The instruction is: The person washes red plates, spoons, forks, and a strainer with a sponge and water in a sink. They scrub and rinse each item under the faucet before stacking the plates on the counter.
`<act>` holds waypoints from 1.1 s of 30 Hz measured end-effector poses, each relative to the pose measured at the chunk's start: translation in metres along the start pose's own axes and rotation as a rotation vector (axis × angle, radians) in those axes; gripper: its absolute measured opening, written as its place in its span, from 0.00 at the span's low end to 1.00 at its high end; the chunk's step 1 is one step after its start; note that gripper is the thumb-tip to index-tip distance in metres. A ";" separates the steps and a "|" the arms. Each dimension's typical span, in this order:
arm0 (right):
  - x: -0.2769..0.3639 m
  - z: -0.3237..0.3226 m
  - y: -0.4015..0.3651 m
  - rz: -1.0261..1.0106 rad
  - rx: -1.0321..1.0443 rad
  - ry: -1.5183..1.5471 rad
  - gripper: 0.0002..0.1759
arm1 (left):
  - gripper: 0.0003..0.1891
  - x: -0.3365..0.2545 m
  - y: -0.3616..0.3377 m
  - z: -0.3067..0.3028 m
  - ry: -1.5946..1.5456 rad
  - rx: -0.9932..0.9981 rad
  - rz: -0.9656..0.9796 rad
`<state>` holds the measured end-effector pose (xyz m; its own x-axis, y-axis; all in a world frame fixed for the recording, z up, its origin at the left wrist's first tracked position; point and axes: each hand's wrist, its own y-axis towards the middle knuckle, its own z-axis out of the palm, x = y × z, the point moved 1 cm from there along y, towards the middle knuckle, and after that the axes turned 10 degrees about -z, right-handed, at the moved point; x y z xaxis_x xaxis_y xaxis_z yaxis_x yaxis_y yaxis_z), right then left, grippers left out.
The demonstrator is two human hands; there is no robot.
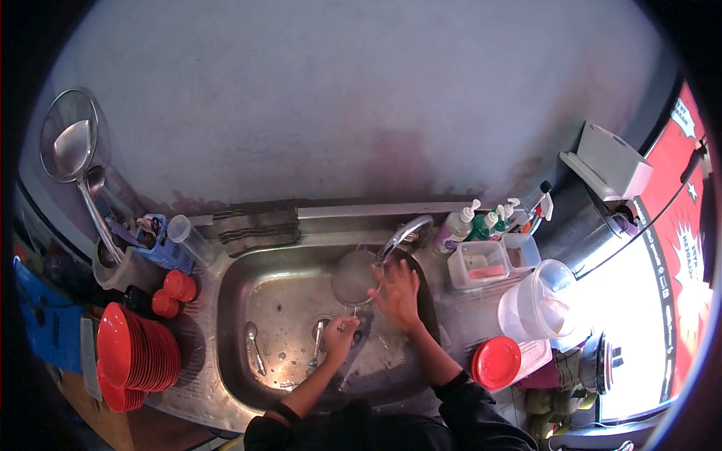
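Over the metal sink [282, 289], my left hand [341, 338] has its fingers closed round something thin whose shape is unclear. My right hand [398, 292] is spread just below the curved faucet [398, 237], holding nothing. A round, pale strainer or bowl [352, 278] is in the sink behind my hands, partly hidden by the right one. One spoon [256, 347] lies on the sink bottom at the left. Another utensil [317, 346] lies beside my left hand, close to the drain.
Stacked red plates [154, 353], red cups [177, 286] and a blue basket [167, 248] stand left. Behind the sink lies a striped cloth [259, 229]. Soap bottles [454, 225], a plastic container [478, 264], a clear bucket [530, 304] and red lids [498, 362] are right.
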<state>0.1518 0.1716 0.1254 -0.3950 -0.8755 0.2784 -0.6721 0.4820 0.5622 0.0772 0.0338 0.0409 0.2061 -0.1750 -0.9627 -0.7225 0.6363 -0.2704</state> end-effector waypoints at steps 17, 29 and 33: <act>0.044 0.055 -0.096 0.708 0.476 1.121 0.29 | 0.07 0.004 -0.018 0.006 0.078 -0.115 -0.011; 0.083 0.057 -0.095 0.942 0.059 1.277 0.27 | 0.05 -0.013 -0.020 0.015 0.285 -0.289 0.422; 0.083 0.067 -0.091 1.346 0.109 1.451 0.26 | 0.07 0.003 0.000 0.012 0.446 -0.214 0.343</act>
<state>0.1384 0.0577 0.0452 0.0878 0.6518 0.7533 -0.4788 0.6908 -0.5419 0.0861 0.0425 0.0379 -0.3255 -0.3148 -0.8916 -0.8253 0.5548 0.1054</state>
